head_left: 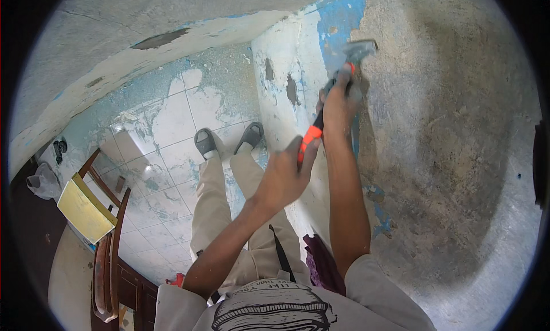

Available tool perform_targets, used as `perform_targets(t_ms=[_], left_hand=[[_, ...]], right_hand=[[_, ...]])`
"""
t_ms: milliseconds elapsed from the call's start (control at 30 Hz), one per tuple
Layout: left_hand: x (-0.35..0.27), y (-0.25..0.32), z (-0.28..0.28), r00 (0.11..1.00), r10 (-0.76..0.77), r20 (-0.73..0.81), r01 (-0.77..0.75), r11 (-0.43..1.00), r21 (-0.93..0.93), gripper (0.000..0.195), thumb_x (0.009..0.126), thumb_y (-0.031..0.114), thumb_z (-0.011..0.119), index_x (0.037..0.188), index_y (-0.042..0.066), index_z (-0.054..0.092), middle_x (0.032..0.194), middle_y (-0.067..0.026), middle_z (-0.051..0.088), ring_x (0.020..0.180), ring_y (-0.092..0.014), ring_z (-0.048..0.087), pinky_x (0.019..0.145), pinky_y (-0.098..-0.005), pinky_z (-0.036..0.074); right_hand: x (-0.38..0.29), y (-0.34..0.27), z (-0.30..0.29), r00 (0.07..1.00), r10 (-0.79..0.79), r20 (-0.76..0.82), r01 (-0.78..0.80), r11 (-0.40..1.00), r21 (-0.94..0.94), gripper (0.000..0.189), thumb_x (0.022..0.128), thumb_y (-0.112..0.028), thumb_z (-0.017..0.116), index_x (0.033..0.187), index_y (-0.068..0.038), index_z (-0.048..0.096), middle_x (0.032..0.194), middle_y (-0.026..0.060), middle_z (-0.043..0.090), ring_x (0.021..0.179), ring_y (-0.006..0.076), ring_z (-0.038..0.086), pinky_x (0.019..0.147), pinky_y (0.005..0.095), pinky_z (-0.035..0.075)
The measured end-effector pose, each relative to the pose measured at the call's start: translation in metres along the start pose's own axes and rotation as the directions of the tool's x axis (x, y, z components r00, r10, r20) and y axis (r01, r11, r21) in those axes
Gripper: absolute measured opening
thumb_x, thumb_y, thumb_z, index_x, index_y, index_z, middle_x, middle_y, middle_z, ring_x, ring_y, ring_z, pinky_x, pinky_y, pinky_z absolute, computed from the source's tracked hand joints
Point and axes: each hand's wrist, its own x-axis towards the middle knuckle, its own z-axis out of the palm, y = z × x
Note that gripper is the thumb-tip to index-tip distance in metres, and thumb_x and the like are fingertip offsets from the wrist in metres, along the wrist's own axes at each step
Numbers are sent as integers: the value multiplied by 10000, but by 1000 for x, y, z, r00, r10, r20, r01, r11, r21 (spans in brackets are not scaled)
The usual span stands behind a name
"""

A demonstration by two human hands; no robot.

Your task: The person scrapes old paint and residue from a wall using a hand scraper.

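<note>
Both of my hands hold a long-handled scraper (pixel 318 120) with a black and orange handle. My right hand (pixel 339 109) grips the handle's upper part, close below the head. Lower down, my left hand (pixel 285 172) is closed around the orange end. The scraper's wide metal blade (pixel 360 50) is at the wall, beside the boundary of blue paint (pixel 337 28) and bare grey-brown plaster (pixel 438 150); motion blurs it slightly. Whether the blade's edge touches the surface, I cannot tell. Left of the blue strip, whitish paint (pixel 285 51) is chipped in dark patches.
My sandalled feet (pixel 205 142) stand on white floor tiles (pixel 176 163) strewn with paint flakes and dust. At left are a wooden chair (pixel 116 262), a yellow panel (pixel 86 210) against it and a plastic bag (pixel 44 181). Purple cloth (pixel 324 264) hangs near my right side.
</note>
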Motion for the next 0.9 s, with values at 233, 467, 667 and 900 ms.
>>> perform_targets(t_ms=[233, 467, 667, 900], left_hand=[[6, 9, -2, 1000, -8, -20, 8, 1000, -20, 392, 1064, 315, 504, 976, -58, 582, 628, -264, 511, 556, -430, 541, 549, -470, 399], [-13, 5, 2, 1000, -7, -19, 7, 1000, -17, 408, 1061, 320, 515, 940, -64, 583, 627, -272, 504, 553, -431, 531, 551, -478, 390], [8, 20, -7, 998, 34, -59, -30, 997, 71, 403, 1058, 319, 516, 929, -57, 583, 619, -286, 525, 604, -495, 550, 550, -504, 398], [-6, 15, -3, 994, 85, -70, -82, 996, 43, 376, 1043, 269, 542, 900, -78, 540, 638, -320, 571, 623, -529, 591, 539, -542, 440]], right_hand=[[-1, -20, 5, 995, 103, 17, -103, 994, 18, 464, 1064, -435, 425, 806, -56, 497, 566, 9, 451, 413, 128, 453, 402, 296, 407], [-16, -5, -8, 993, 119, -4, -119, 992, 37, 442, 1065, -430, 425, 880, -41, 522, 585, 9, 463, 442, 129, 460, 395, 297, 386], [8, -21, 7, 992, 122, 44, -127, 981, 145, 450, 1011, -546, 529, 879, -116, 516, 631, -26, 447, 479, 97, 445, 432, 257, 352], [-6, -17, -1, 986, 161, 43, -165, 983, 84, 443, 1064, -470, 434, 936, -56, 527, 601, -2, 446, 450, 110, 435, 404, 272, 387]])
